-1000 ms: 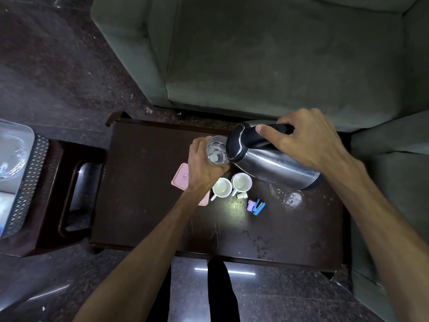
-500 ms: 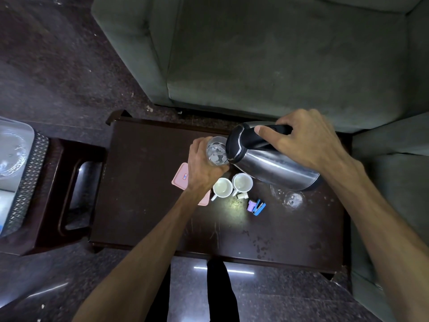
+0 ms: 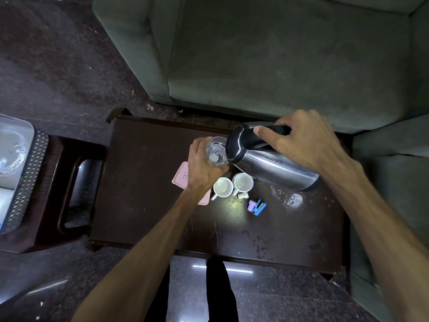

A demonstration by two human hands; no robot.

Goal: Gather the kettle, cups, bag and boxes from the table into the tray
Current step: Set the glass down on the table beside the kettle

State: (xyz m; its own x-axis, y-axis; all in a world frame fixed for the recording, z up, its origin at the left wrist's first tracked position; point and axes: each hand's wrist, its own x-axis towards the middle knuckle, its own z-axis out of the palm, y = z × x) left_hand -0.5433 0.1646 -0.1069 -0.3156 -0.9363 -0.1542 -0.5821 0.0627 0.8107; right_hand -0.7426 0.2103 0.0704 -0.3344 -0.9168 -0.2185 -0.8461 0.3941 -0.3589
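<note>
My right hand grips the black handle of a steel kettle, which is tilted with its black top against a clear glass. My left hand holds that glass above the dark wooden table. Under my left wrist lies a pink box, partly hidden. Two white cups stand side by side just in front of the kettle. A second clear glass stands to the right of them. Small purple and blue items lie near the cups.
A dark tray with a handle sits on a low stand left of the table. A clear plastic container is at the far left edge. A grey-green sofa runs behind the table and along its right side.
Almost nothing moved; the kettle stays tilted against the glass held in my left hand, with both hands in nearly the same place.
</note>
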